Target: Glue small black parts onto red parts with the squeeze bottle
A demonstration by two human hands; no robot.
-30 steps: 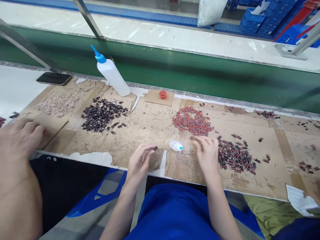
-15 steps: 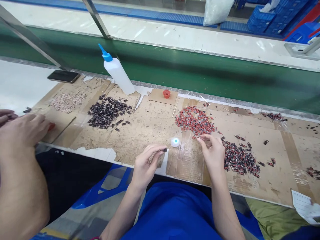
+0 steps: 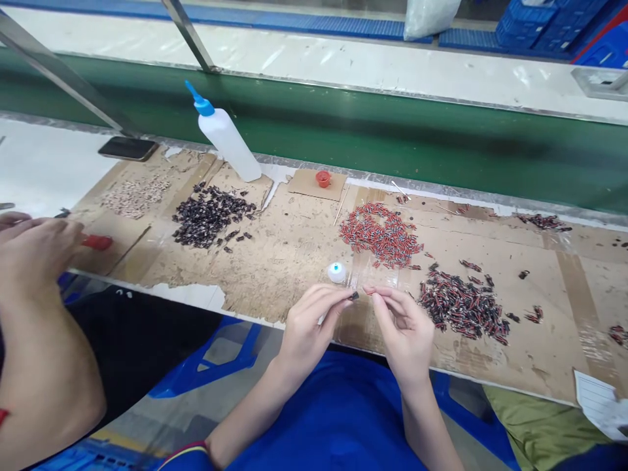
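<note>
Between thumb and fingers, my left hand point(image 3: 310, 320) pinches a small black part point(image 3: 354, 296). Close beside it on the right, my right hand point(image 3: 403, 322) holds a small red part point(image 3: 369, 292) at its fingertips, pointing toward the black one; I cannot tell whether the two touch. Just beyond my hands stands a small white bottle with a blue tip point(image 3: 336, 271). A heap of small red parts point(image 3: 380, 235) lies past it. To the right is a heap of black-and-red pieces point(image 3: 464, 304), and to the left a heap of black parts point(image 3: 209, 216).
A co-worker's hands point(image 3: 36, 245) are at the far left, near a red object point(image 3: 98, 243). A tall white squeeze bottle point(image 3: 229, 144) leans at the back by a phone point(image 3: 127, 148). A red cup point(image 3: 323, 178) sits on cardboard point(image 3: 299, 185). Behind runs a green belt point(image 3: 343, 137).
My right hand has come left and nearer from the red heap, with a red part in its fingertips. My left hand has moved right with the black part, so the hands are now close together.
</note>
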